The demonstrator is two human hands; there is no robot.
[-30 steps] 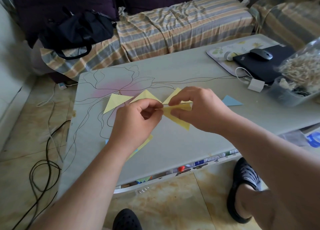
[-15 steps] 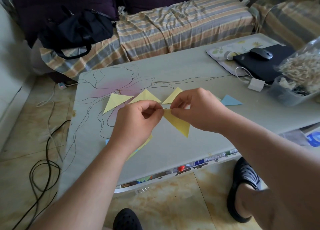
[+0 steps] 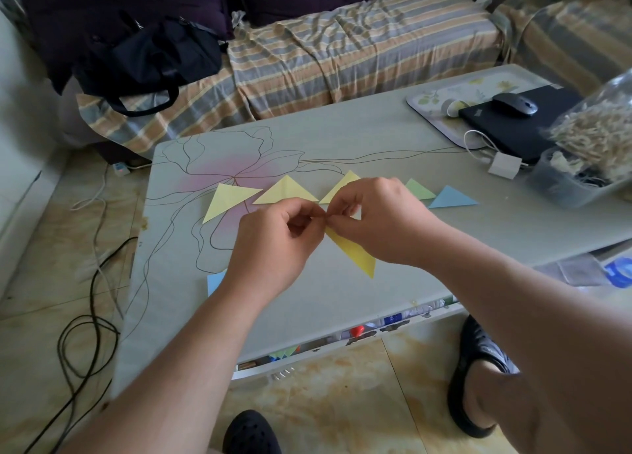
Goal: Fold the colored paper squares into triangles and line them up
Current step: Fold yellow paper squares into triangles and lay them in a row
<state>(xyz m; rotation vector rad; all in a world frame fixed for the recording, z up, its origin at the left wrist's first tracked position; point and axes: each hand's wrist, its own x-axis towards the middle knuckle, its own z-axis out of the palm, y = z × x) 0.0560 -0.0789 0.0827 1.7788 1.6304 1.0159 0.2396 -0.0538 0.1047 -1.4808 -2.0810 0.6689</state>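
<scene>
Since a moment ago the loose flap has closed flat, and both hands have drawn together at one tip of the folded yellow paper triangle point(image 3: 354, 252). Left hand point(image 3: 273, 248) and right hand point(image 3: 383, 224) each pinch that upper tip, fingers curled tight, thumb against forefinger, nothing else held. It hangs just above the grey desk point(image 3: 342, 145), near the middle and towards the near edge, its long axis slanting from the pinched tip down to a sharp free point aimed at the near right edge. Behind it, along the middle of the desk, lies a row: a pale yellow triangle point(image 3: 227, 198), a second yellow triangle point(image 3: 285, 192), a third point(image 3: 340, 186) partly hidden by the right hand, then a green triangle point(image 3: 419, 189) and a blue triangle point(image 3: 449, 197). A blue paper sheet point(image 3: 215, 281) peeks out under the left wrist. The risk, I'd say, is a slip at the pinched corner before creasing, leaving mismatched edges, or a sweeping wrist nudging the row crooked.
</scene>
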